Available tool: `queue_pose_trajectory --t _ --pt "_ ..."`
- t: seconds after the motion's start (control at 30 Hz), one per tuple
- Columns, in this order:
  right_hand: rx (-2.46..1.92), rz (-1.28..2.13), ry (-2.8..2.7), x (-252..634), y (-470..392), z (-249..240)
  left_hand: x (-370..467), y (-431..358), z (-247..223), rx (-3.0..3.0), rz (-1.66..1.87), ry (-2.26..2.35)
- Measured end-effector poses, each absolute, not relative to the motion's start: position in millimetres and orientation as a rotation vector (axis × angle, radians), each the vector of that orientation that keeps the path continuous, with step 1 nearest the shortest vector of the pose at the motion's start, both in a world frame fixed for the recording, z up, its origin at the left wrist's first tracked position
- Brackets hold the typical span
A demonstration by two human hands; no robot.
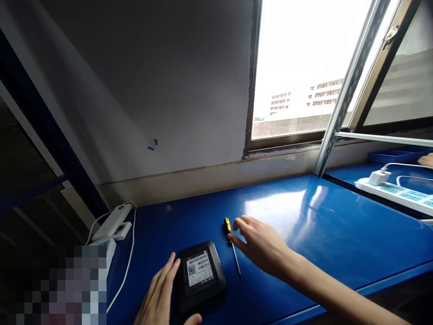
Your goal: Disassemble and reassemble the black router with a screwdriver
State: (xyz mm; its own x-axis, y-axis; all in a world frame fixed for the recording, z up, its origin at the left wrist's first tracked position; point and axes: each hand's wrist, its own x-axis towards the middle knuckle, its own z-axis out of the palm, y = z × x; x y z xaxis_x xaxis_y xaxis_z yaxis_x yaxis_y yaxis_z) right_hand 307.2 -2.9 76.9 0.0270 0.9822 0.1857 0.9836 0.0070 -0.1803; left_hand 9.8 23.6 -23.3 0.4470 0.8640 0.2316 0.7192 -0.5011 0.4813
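My left hand is resting, spread, along the left edge of one device.
My right hand is hovering, half-spread, at one screwdriver lying right of the device.

The single view looks from the person's head, forward and down across the blue surface, with the left hand and right hand close in the lower middle. It faces a wall and, upper right of the frame, a window, whose glare perhaps hides some detail outside.
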Motion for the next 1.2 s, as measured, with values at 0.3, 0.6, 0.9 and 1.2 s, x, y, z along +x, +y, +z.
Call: queue_pose_trajectory --t 0.3,0.6,0.9,1.2 --pt "-1.967 0.265 -2.146 246.3 43.9 73.6 61.5 43.1 55.6 2.21 -0.028 1.311" --pt "-2.005 0.173 -2.142 245.2 62.1 45.5 69.1 49.0 53.4 2.263 -0.11 1.321" --pt "-1.822 0.116 -2.502 251.3 78.8 43.0 74.9 51.2 59.5 2.243 -0.219 1.351" --pt "-1.875 0.238 -2.388 254.5 82.0 43.0 86.4 49.3 72.2 2.236 -0.322 1.398"
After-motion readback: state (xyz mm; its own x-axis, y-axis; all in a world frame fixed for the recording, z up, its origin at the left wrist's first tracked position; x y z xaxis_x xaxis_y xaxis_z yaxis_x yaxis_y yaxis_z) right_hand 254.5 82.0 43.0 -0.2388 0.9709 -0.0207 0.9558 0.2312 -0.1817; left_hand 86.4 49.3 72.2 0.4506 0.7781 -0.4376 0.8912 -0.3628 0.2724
